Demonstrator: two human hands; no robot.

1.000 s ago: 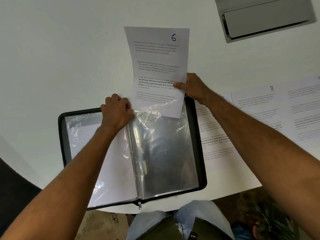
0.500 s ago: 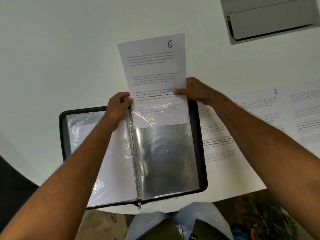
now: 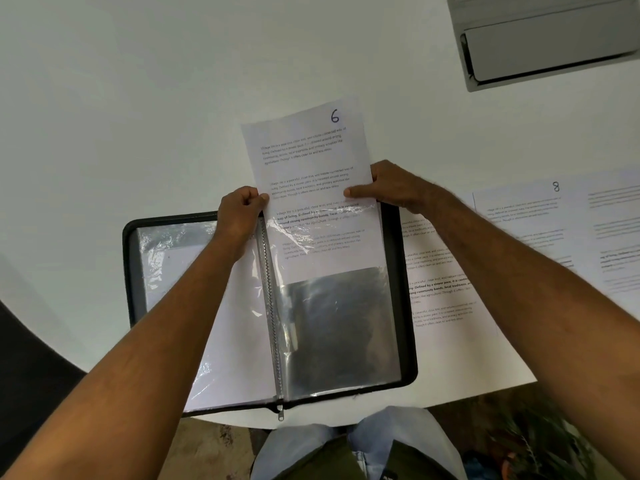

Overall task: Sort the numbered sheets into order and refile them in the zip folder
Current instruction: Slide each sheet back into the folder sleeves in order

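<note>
There is one view only, from a camera on the person's head, looking steeply down and forward, close over the white table (image 3: 138,98), wide enough to catch both forearms and the lap below.

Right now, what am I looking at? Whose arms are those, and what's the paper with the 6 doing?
This is one picture, taken by a camera worn on a person's head, so you look down at their own arms as they would. There is no machine here, just two bare hands.

The left hand pinches the left edge of the sheet marked 6, and the right hand pinches its right edge. The sheet's lower half sits inside a clear plastic sleeve of the open black zip folder; its top half sticks out.

The folder lies on a white table. To the right lie more printed sheets, one marked 8. A grey device lies at the top right; I cannot tell what it is.
</note>
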